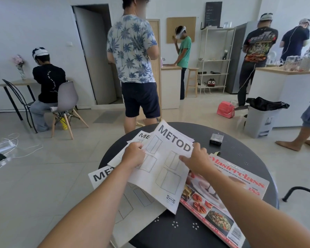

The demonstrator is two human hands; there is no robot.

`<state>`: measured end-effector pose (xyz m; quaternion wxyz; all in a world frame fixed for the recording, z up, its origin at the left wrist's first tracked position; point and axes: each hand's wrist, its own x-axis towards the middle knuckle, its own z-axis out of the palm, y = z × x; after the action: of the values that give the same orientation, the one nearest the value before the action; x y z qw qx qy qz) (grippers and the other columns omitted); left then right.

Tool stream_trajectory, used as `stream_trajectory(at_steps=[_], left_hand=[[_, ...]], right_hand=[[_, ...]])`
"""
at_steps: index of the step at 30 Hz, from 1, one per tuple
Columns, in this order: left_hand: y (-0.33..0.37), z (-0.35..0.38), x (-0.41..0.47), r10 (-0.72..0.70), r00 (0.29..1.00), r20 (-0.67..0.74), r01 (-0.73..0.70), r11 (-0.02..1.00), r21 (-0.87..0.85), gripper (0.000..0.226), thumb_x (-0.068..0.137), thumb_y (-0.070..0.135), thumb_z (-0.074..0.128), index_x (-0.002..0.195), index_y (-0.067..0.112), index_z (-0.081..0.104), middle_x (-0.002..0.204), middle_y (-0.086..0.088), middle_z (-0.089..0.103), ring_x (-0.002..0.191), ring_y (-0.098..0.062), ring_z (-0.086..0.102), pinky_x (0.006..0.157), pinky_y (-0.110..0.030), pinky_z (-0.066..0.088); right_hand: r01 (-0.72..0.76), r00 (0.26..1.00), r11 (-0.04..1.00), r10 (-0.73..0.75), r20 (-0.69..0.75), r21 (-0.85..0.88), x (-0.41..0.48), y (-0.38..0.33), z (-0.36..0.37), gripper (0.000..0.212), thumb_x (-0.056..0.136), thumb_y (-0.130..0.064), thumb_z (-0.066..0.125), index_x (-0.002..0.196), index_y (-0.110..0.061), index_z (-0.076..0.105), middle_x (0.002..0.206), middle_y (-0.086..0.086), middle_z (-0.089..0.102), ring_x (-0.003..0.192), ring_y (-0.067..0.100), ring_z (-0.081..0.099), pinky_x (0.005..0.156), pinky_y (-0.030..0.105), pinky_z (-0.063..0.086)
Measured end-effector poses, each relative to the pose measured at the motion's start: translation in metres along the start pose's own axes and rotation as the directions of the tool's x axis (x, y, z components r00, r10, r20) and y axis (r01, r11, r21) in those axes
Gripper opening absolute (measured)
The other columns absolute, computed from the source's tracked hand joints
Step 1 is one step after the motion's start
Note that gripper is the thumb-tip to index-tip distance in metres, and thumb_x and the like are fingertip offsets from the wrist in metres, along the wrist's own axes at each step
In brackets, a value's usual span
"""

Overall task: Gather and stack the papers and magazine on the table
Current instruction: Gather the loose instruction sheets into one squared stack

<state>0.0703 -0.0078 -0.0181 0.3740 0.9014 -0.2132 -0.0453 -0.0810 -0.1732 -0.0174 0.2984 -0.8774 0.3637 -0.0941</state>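
Note:
Both hands hold a white METOD booklet (pixel 166 169) tilted above the round black table (pixel 191 228). My left hand (pixel 134 154) grips its left edge and my right hand (pixel 197 158) pinches its right edge near the title. Under it lie two more METOD papers: one at the back (pixel 141 136) and one hanging over the table's left edge (pixel 104 176). A cookbook magazine (pixel 227 199) with a red Masterclass title lies flat on the right, its left side partly covered by the held booklet.
A small black box (pixel 216 138) sits on the far side of the table. A person in a palm-print shirt (pixel 132 51) stands just behind the table. A grey bin (pixel 261 120) and a black chair leg (pixel 301 192) are on the right.

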Motion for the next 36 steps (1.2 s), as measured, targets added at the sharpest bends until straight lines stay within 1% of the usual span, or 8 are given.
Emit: stream_trajectory(at_steps=[6,10,15,20,25,28,31,36], left_hand=[[-0.03,-0.027,0.029,-0.061,0.997,-0.052,0.058,0.996,-0.069,0.017,0.092,0.009,0.05,0.08,0.014,0.061,0.08,-0.002,0.058,0.075,-0.022,0.05,0.063,-0.029,0.038],[-0.044,-0.035,0.051,-0.081,0.994,-0.079,0.078,0.996,-0.031,0.017,0.093,0.01,0.051,0.086,0.004,0.066,0.081,-0.005,0.062,0.076,-0.026,0.054,0.066,-0.03,0.042],[-0.054,-0.028,0.077,-0.068,0.993,-0.097,0.076,0.994,0.083,0.018,0.089,0.008,0.05,0.075,0.017,0.043,0.075,-0.004,0.046,0.067,-0.023,0.035,0.062,-0.033,0.031],[-0.059,-0.016,0.103,-0.032,0.996,-0.086,0.045,0.987,0.154,0.026,0.09,0.006,0.05,0.071,0.016,0.035,0.072,-0.004,0.041,0.064,-0.025,0.033,0.058,-0.031,0.029],[-0.063,-0.005,0.113,-0.077,0.996,-0.042,0.086,0.953,0.29,0.018,0.085,0.002,0.05,0.067,0.005,0.052,0.063,-0.006,0.046,0.056,-0.019,0.04,0.047,-0.026,0.029],[-0.064,0.0,0.113,-0.116,0.993,-0.032,0.119,0.927,0.355,0.024,0.083,0.003,0.052,0.102,-0.008,0.06,0.095,-0.02,0.065,0.084,-0.034,0.06,0.06,-0.038,0.049],[-0.06,0.003,0.112,-0.128,0.992,-0.011,0.123,0.926,0.356,0.022,0.084,0.005,0.052,0.101,-0.005,0.062,0.108,-0.022,0.068,0.096,-0.037,0.063,0.07,-0.04,0.052],[-0.065,0.003,0.116,-0.192,0.981,-0.019,0.192,0.958,0.212,0.017,0.077,-0.002,0.047,0.088,-0.012,0.057,0.096,-0.022,0.064,0.059,-0.027,0.045,0.046,-0.028,0.019]], right_hand=[[-0.121,0.977,0.938,0.055,0.207,0.324,0.013,-0.032,0.022,0.073,0.091,-0.013,0.067,0.148,-0.011,0.023,0.11,0.005,0.052,0.09,0.02,0.059,0.052,0.023,0.046],[-0.065,0.986,0.938,0.008,0.165,0.34,0.03,-0.046,0.043,0.057,0.089,-0.002,0.065,0.138,-0.018,0.039,0.117,0.007,0.057,0.077,0.014,0.059,0.055,0.022,0.05],[0.014,0.993,0.969,-0.043,0.112,0.248,0.058,-0.058,0.056,0.034,0.087,-0.001,0.065,0.119,-0.01,0.059,0.112,0.008,0.059,0.075,0.017,0.058,0.06,0.024,0.053],[0.029,0.994,0.987,-0.044,0.095,0.159,0.086,-0.061,0.064,0.028,0.084,-0.003,0.066,0.111,-0.009,0.06,0.114,0.009,0.059,0.088,0.024,0.061,0.078,0.033,0.056],[0.018,0.987,0.999,-0.023,0.162,0.028,0.092,-0.06,0.065,0.039,0.08,-0.015,0.072,0.116,-0.011,0.058,0.104,0.004,0.053,0.083,0.021,0.056,0.057,0.025,0.043],[0.028,0.987,0.999,-0.024,0.162,-0.022,0.093,-0.059,0.07,0.038,0.08,-0.018,0.072,0.115,-0.01,0.059,0.105,0.006,0.055,0.085,0.023,0.055,0.059,0.027,0.043],[0.031,0.989,0.999,-0.027,0.143,-0.026,0.093,-0.058,0.073,0.034,0.081,-0.015,0.069,0.113,-0.007,0.06,0.103,0.006,0.055,0.083,0.023,0.054,0.061,0.028,0.046],[0.039,0.993,0.999,-0.034,0.112,-0.036,0.093,-0.058,0.074,0.032,0.081,-0.013,0.07,0.109,0.0,0.063,0.111,0.015,0.065,0.085,0.027,0.063,0.069,0.031,0.05]])
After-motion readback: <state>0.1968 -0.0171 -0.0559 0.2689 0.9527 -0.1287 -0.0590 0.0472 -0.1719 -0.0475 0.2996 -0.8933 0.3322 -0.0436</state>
